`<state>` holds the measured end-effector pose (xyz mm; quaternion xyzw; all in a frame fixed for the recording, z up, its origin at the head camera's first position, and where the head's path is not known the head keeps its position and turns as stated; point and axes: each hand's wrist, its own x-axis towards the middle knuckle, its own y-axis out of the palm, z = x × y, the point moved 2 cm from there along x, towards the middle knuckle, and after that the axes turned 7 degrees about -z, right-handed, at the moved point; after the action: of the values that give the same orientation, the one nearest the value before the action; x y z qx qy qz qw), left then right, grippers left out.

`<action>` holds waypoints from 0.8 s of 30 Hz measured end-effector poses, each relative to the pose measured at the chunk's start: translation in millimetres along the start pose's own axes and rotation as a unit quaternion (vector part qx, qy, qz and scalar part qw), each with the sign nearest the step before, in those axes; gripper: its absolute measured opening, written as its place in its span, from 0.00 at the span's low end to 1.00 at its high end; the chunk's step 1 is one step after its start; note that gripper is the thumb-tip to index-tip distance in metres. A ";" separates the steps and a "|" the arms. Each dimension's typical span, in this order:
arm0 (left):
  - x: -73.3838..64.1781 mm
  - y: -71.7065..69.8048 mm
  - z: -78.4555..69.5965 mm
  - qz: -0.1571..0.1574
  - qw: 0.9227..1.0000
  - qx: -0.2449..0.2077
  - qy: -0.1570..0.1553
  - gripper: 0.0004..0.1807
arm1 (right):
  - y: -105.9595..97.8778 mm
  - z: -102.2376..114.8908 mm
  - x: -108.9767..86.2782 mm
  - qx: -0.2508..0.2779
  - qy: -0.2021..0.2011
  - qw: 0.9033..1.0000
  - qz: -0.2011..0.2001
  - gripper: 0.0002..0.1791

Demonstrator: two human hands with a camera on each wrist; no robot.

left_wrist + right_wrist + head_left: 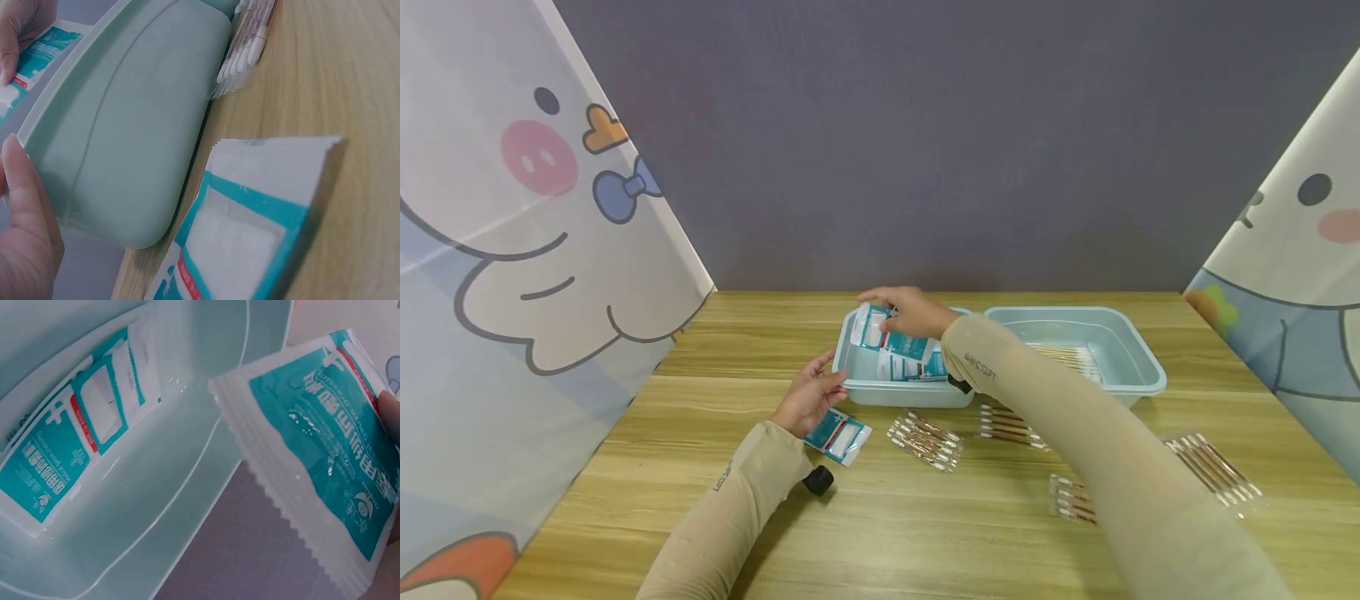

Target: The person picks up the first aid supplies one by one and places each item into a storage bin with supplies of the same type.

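Observation:
My right hand [917, 312] pinches a teal-and-white gauze dressing packet [319, 437] above the left pale-green plastic tub [910, 396]. Inside that tub, more gauze packets [47, 462] lean together along one wall. At the tub's left front corner, my left hand [808, 396] holds the rim between thumb and fingers. Another gauze packet [231, 237] lies flat on the table, just below the left hand and in front of the tub. Part of the tub's right side is hidden behind the right forearm.
A second pale-green tub [1150, 375] stands to the right, with cotton swabs [1067, 358] in it. Several clear packs of brown-stemmed swabs [927, 440] lie on the wooden table [925, 533]. A dark grey partition [955, 150] rises behind the tubs.

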<state>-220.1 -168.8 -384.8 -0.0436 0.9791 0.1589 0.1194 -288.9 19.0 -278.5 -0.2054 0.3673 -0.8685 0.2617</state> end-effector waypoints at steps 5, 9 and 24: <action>-0.5 0.3 0.3 -0.003 1.000 0.003 0.001 0.34 | -0.8 -4.3 2.0 -0.001 0.001 1.000 -0.004 0.28; 0.3 0.9 0.8 -0.006 1.000 0.005 0.001 0.33 | -3.0 -5.1 5.9 0.001 0.007 1.000 -0.003 0.26; 0.4 1.0 -0.1 -0.006 1.000 0.003 0.002 0.32 | 2.2 -24.4 25.0 -0.026 0.019 0.998 0.056 0.20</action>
<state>-220.6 -167.9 -384.5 -0.0498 0.9794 0.1553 0.1190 -321.1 15.5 -291.8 -0.1747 0.4059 -0.8464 0.2973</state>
